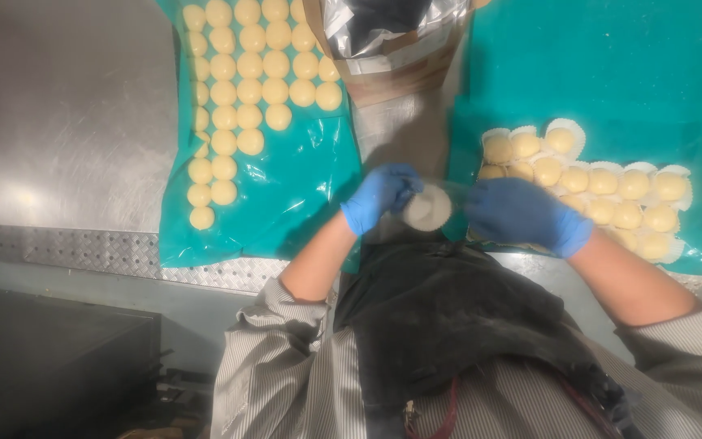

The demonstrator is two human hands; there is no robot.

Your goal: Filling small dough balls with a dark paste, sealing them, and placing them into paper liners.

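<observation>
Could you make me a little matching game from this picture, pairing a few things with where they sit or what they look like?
Things:
1. bare dough balls
2. balls in white paper cups
3. left hand
4. open foil-lined bag

Descriptions:
A. top centre, between the two teal sheets
B. in rows on the left teal sheet
C. blue-gloved, fingers at a pale round piece
D. clustered on the right teal sheet

Pairs: 1-B, 2-D, 3-C, 4-A
</observation>
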